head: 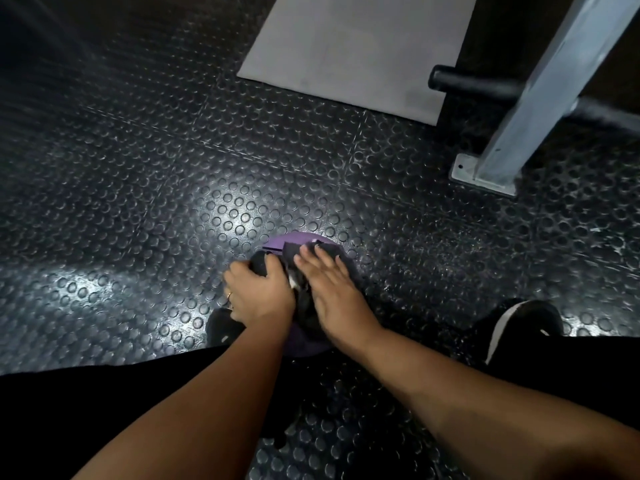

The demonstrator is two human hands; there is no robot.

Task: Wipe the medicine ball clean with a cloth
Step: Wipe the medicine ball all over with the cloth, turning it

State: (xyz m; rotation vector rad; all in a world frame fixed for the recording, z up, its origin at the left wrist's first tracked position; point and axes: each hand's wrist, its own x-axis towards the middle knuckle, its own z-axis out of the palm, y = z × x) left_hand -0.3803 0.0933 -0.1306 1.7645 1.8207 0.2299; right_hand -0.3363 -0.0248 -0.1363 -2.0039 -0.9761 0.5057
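Observation:
A purple medicine ball (304,344) sits on the studded black floor between my feet. A dark cloth (301,252) with a white patch is draped over most of its top. My left hand (259,291) curls its fingers round a bunched part of the cloth on the ball's left side. My right hand (329,285) lies flat on the cloth with straight fingers, pressing it onto the ball. Only the ball's far rim and near edge show.
A grey mat (349,50) lies on the floor ahead. A grey metal post with a base plate (485,174) and a black bar (474,81) stands at the right. My black shoes (519,323) flank the ball.

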